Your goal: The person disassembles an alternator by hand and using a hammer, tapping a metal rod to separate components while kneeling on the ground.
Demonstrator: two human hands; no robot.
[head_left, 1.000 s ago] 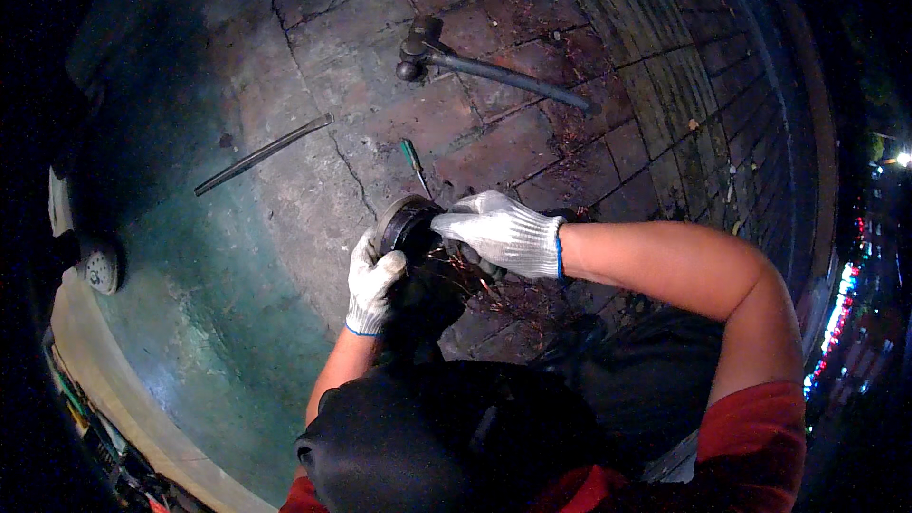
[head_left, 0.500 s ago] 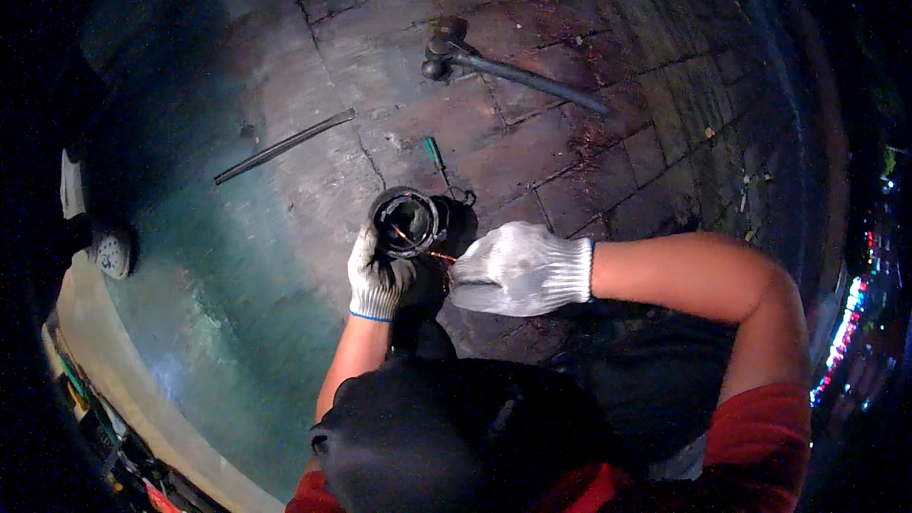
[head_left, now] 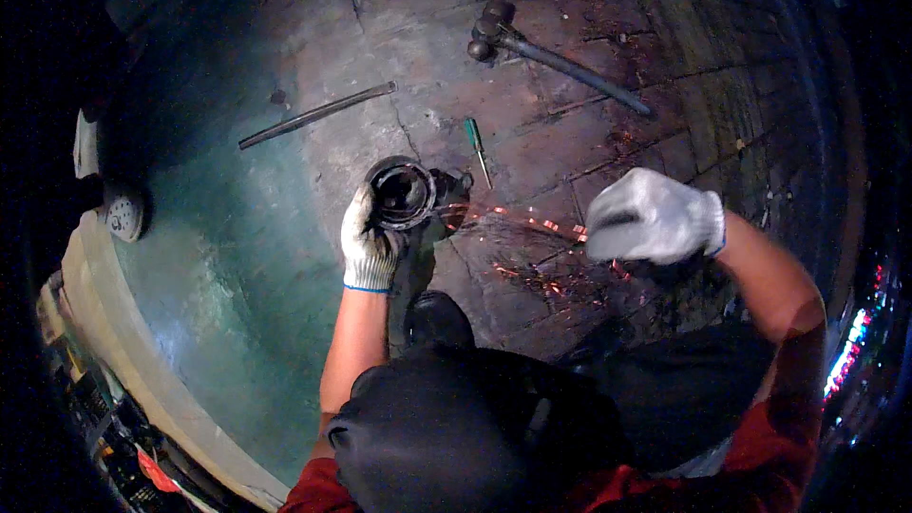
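My left hand point(head_left: 369, 245), in a white knitted glove with a blue edge, grips the side of a dark, round, hollow metal part point(head_left: 389, 167), which looks like a motor stator. Its open end faces up. Thin copper wire point(head_left: 549, 225) stretches from beside this part toward my right hand point(head_left: 655, 217). That gloved hand is closed on the wire, well out to the right, slightly blurred. Beyond the round part lies a small screwdriver point(head_left: 474, 136) with a green handle.
A hammer point(head_left: 575, 71) rests on the paved floor at the far right of centre. A narrow metal bar point(head_left: 318, 115) lies at the far left. Copper scraps point(head_left: 551, 287) are scattered under the wire. A shoe point(head_left: 123, 213) shows at the left edge.
My right hand has moved from close beside the round part far to the right, drawing out copper wire. My left hand still holds the part. The whole view has shifted slightly.
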